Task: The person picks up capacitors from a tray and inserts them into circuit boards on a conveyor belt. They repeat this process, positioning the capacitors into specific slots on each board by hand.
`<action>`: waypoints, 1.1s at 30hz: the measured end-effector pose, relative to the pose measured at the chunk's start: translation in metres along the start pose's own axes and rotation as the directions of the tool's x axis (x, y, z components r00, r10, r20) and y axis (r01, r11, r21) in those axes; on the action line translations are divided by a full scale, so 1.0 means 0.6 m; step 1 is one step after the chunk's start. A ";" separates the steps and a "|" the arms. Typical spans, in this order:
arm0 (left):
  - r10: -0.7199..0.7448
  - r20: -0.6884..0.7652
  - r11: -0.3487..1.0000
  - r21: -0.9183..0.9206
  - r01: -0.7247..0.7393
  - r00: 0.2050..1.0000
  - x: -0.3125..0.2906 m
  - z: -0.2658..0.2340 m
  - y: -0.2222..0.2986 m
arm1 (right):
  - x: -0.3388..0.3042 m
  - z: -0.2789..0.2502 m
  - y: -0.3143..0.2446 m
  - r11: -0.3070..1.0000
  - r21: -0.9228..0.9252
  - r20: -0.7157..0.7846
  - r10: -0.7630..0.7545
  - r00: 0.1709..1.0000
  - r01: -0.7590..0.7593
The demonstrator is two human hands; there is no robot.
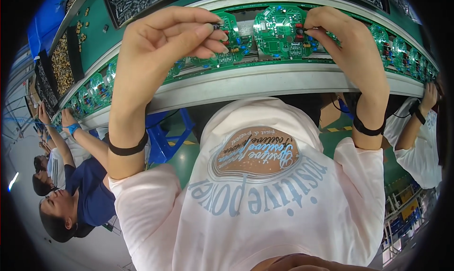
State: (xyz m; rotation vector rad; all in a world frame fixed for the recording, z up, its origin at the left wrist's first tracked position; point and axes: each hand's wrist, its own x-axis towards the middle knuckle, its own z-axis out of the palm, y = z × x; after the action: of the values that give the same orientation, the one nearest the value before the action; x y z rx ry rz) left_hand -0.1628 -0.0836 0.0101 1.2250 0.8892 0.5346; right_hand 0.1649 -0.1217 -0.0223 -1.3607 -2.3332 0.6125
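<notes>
My left hand (163,41) is raised over a green circuit board (231,22), its thumb and forefinger pinching a small dark cylindrical capacitor (217,26). To its right, my right hand (347,37) reaches onto a second green circuit board (269,40). There its thumb and forefinger close around a small black capacitor (300,31) beside red components. Yellow and blue parts also stand on this board, near its lower right edge. My left fingers cover part of the first board.
A pale metal rail (283,74) runs along the near side of the line of boards. Beyond the line, a black tray (137,4) holds many small dark parts. At left, a bin of yellowish parts (61,67) stands near a co-worker's hands (71,122). Another person (421,129) works at right.
</notes>
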 end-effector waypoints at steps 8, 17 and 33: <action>0.084 -0.016 0.995 0.058 -0.083 0.996 0.002 0.005 -0.011 | -0.005 0.007 -0.008 1.000 -0.022 -0.055 -0.008 0.998 0.007; 0.171 -0.044 0.835 0.536 -0.121 0.984 0.022 0.005 0.000 | -0.032 -0.010 -0.034 0.998 -0.025 -0.248 0.045 0.968 -0.052; 0.108 0.305 0.504 0.804 -0.316 0.946 0.080 0.030 0.042 | -0.064 0.061 -0.015 0.985 0.171 -0.570 0.100 0.816 -0.002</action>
State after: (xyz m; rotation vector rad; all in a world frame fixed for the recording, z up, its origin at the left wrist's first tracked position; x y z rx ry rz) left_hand -0.1183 -0.0499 0.0216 2.2896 0.8188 0.1045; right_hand 0.1576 -0.1661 -0.0518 -1.3080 -1.7223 0.3266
